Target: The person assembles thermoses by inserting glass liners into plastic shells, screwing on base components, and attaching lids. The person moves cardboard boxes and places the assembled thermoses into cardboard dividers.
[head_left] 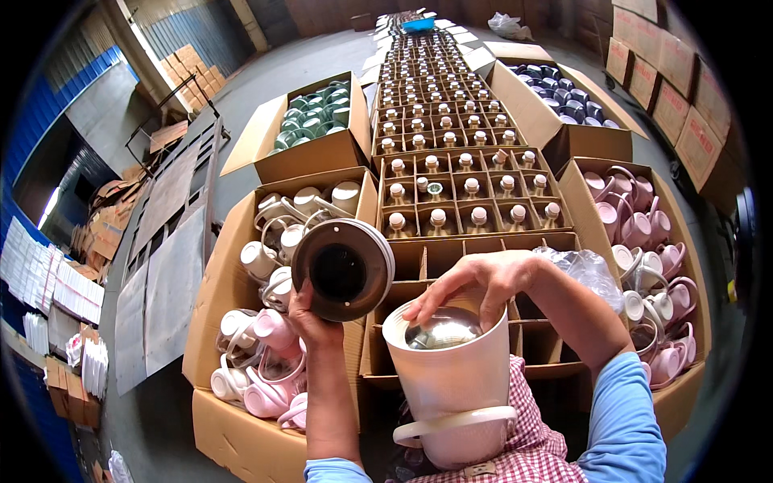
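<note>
While gripping the base point(342, 270) by its edge in the left hand point(310, 318), dark ringed face toward the camera, reaching over the mouth of the shell point(447, 382) with the right hand point(487, 282), fingers arched across the silver liner point(443, 332). Can't tell whether gripping the liner or just pushing on it. Note the shell wide end up at the lap, with handle point(459, 423) near the lower end and liner sunk inside the rim. Reads as seating the liner, with base off to the left and not yet fitted. Probably calls next for centring the liner, drawing the right hand clear, then bringing the base over, squaring it to the rim and fitting it, likely with a twist. Watch for a cocked liner or a skewed start.
</note>
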`<state>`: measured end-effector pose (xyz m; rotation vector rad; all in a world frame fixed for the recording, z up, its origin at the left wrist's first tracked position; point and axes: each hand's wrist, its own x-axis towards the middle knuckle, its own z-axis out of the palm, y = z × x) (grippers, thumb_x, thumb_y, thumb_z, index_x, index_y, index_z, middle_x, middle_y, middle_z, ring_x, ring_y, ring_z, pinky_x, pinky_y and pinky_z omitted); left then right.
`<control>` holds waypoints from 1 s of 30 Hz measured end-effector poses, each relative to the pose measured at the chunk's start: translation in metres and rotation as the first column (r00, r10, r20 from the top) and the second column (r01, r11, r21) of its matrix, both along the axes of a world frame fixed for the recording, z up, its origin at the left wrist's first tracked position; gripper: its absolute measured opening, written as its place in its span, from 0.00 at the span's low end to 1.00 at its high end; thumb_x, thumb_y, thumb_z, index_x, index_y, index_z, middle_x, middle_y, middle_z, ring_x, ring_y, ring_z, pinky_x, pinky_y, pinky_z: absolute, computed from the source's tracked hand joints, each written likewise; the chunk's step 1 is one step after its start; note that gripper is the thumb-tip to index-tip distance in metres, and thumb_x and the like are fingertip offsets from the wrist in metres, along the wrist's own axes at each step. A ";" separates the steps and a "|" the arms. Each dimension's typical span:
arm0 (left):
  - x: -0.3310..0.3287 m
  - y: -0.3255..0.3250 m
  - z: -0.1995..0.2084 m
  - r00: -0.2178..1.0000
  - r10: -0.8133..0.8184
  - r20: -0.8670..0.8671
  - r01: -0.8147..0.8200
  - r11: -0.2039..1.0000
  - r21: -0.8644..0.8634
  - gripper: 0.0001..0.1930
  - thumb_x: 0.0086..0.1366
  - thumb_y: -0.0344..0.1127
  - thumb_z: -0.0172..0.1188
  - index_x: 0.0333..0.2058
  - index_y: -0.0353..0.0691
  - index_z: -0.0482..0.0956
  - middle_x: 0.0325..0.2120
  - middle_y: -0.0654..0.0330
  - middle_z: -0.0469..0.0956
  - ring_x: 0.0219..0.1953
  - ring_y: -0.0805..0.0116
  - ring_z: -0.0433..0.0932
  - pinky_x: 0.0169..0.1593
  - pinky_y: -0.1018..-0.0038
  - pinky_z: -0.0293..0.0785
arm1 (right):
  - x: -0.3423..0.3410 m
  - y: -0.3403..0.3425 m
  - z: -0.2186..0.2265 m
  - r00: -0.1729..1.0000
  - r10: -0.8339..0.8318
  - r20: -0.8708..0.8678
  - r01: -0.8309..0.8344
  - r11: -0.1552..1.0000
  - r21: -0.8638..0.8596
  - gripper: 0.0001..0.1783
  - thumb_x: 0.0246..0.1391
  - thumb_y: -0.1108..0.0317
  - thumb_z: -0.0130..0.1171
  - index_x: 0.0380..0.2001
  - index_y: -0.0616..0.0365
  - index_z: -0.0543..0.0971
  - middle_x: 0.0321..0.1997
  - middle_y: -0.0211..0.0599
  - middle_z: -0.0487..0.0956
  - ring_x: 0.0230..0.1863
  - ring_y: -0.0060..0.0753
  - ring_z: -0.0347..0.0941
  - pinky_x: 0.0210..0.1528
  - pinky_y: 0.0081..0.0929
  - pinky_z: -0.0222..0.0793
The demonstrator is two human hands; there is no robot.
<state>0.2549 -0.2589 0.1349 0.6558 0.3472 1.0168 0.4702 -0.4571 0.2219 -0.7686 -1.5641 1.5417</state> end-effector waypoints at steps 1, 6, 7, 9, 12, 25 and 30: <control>0.000 0.001 -0.004 1.000 0.005 -0.005 -0.005 1.000 0.014 0.22 0.61 0.33 0.52 0.53 0.32 0.67 0.48 0.52 0.73 0.50 0.59 0.73 0.56 0.64 0.68 | -0.002 -0.002 -0.001 0.999 -0.038 0.025 0.039 0.999 -0.018 0.37 0.27 0.70 0.69 0.50 0.58 0.76 0.57 0.45 0.72 0.60 0.38 0.66 0.63 0.36 0.59; 0.000 -0.005 -0.004 0.999 0.035 -0.037 -0.031 0.993 0.110 0.22 0.60 0.32 0.54 0.53 0.31 0.67 0.48 0.52 0.73 0.49 0.60 0.73 0.56 0.65 0.68 | -0.004 -0.010 0.018 0.913 -0.142 0.384 0.163 0.986 -0.022 0.33 0.33 0.61 0.74 0.47 0.57 0.78 0.52 0.44 0.76 0.53 0.36 0.73 0.55 0.31 0.69; 0.000 -0.009 0.000 0.991 0.098 -0.090 -0.083 0.984 0.158 0.23 0.59 0.33 0.55 0.53 0.31 0.66 0.47 0.52 0.73 0.48 0.61 0.73 0.55 0.65 0.69 | -0.006 -0.009 0.024 0.863 -0.151 0.482 0.187 0.982 -0.029 0.33 0.32 0.59 0.75 0.46 0.57 0.79 0.49 0.42 0.78 0.48 0.34 0.76 0.51 0.30 0.72; 0.001 -0.018 0.007 0.977 0.161 -0.138 -0.130 0.969 0.208 0.24 0.59 0.34 0.56 0.53 0.31 0.66 0.47 0.52 0.73 0.48 0.61 0.73 0.54 0.65 0.69 | -0.007 -0.009 0.024 0.793 -0.186 0.580 0.207 0.978 0.031 0.33 0.30 0.56 0.76 0.43 0.58 0.81 0.41 0.39 0.82 0.39 0.31 0.80 0.41 0.27 0.77; 0.003 -0.037 0.022 0.953 0.286 -0.098 -0.234 0.902 0.363 0.30 0.56 0.43 0.61 0.53 0.31 0.65 0.46 0.53 0.72 0.49 0.61 0.72 0.54 0.66 0.68 | -0.009 -0.012 0.023 0.795 -0.226 0.563 0.256 0.966 0.026 0.31 0.30 0.58 0.77 0.41 0.59 0.81 0.40 0.39 0.82 0.38 0.28 0.79 0.41 0.25 0.76; 0.018 -0.088 0.106 0.965 0.011 -0.264 0.255 0.222 0.941 0.20 0.45 0.38 0.70 0.36 0.34 0.79 0.29 0.52 0.77 0.31 0.62 0.77 0.34 0.72 0.72 | -0.005 0.004 -0.056 0.601 -0.497 -0.626 0.533 0.833 -0.150 0.22 0.56 0.53 0.48 0.20 0.62 0.72 0.41 0.55 0.77 0.58 0.59 0.65 0.62 0.55 0.57; 0.023 -0.110 0.125 0.912 0.132 -0.389 0.375 0.119 0.920 0.18 0.42 0.36 0.70 0.35 0.40 0.81 0.29 0.57 0.76 0.32 0.59 0.76 0.36 0.69 0.71 | -0.006 0.006 -0.059 0.538 -0.463 -0.704 0.554 0.824 -0.119 0.16 0.43 0.61 0.49 0.14 0.63 0.72 0.33 0.54 0.79 0.53 0.59 0.69 0.60 0.52 0.61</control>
